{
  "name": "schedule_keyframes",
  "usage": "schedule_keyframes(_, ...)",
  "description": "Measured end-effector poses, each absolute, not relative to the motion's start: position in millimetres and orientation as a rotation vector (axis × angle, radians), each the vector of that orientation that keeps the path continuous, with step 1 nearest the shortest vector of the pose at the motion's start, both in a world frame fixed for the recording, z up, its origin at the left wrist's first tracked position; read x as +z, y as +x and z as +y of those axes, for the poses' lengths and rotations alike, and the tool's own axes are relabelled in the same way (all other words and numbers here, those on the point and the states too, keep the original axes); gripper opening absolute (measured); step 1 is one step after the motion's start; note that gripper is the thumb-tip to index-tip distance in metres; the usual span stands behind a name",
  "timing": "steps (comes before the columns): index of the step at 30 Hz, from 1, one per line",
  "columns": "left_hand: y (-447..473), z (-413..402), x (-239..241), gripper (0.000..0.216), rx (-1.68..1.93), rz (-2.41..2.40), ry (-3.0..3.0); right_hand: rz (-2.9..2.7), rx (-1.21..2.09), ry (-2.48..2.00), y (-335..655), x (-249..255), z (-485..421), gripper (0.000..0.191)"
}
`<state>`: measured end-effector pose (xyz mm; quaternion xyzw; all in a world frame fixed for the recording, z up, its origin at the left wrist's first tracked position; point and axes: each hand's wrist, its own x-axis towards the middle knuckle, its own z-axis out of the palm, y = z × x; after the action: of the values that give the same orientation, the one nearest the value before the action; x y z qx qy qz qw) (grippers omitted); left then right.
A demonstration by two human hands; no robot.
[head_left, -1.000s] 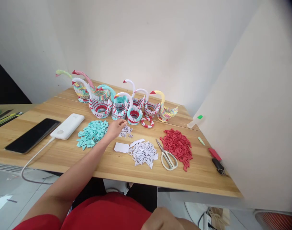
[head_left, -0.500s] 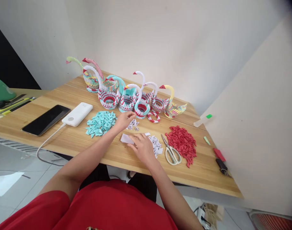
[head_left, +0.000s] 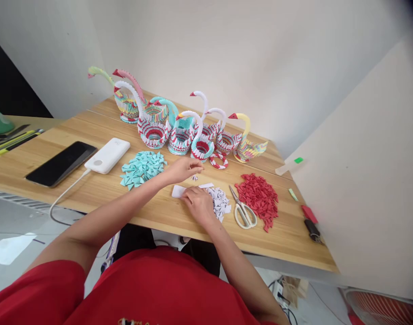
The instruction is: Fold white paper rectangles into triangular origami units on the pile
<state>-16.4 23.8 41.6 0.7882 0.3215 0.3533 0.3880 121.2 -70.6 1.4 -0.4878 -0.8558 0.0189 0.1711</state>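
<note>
My left hand (head_left: 184, 170) hovers in front of the paper swans, fingers bent and drawn together. Whatever its fingertips may hold is hidden. Below it, a few small white folded pieces (head_left: 194, 178) show on the table. My right hand (head_left: 197, 202) rests palm down with its fingers gathered at the edge of a white paper slip (head_left: 178, 191). Another white slip (head_left: 206, 185) lies just beyond its knuckles. Against that hand's right side is a pile of white folded paper triangles (head_left: 220, 201). White-handled scissors (head_left: 243, 214) lie to the right of this pile.
Several folded-paper swans (head_left: 154, 134) line the back, with a red-and-white ring (head_left: 219, 160) before them. Turquoise triangles (head_left: 141, 168) lie left, red triangles (head_left: 258, 198) right. A phone (head_left: 61, 163) and cabled power bank (head_left: 107, 155) occupy the left; a glue tube (head_left: 289, 166) lies by the wall.
My left hand has shifted right over the small white pieces, covering most of them. My right hand's fingers have drawn closer together at the paper slip. The view has tilted slightly.
</note>
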Motion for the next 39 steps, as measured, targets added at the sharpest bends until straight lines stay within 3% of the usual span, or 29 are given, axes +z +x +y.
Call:
schedule_keyframes(6,-11.0,15.2,11.5,0.026,0.743,0.761,1.918,-2.367,0.26,-1.387,130.0,11.3,-66.8,0.014)
schedule_keyframes(13,-26.0,16.5,26.3,0.045,0.956,0.84,1.838,-1.956,0.531,-1.434,153.4,38.3,-29.7,0.013)
schedule_keyframes(17,-26.2,18.6,24.5,0.029,0.891,0.853,1.646,-1.939,0.554,-1.397,158.1,45.9,-17.1,0.021)
schedule_keyframes(26,-25.0,20.2,29.6,0.03,1.025,0.837,1.223,-1.977,0.364,-1.128,174.6,47.4,-12.1,0.019)
schedule_keyframes(30,-22.0,14.2,29.1,0.03,0.939,0.796,1.244,-1.924,0.388,-1.076,168.0,41.4,-16.4,0.009)
schedule_keyframes(39,-18.4,4.5,32.2,0.036,0.943,0.843,1.728,-1.641,0.482,-1.19,169.7,28.9,-25.5,0.015)
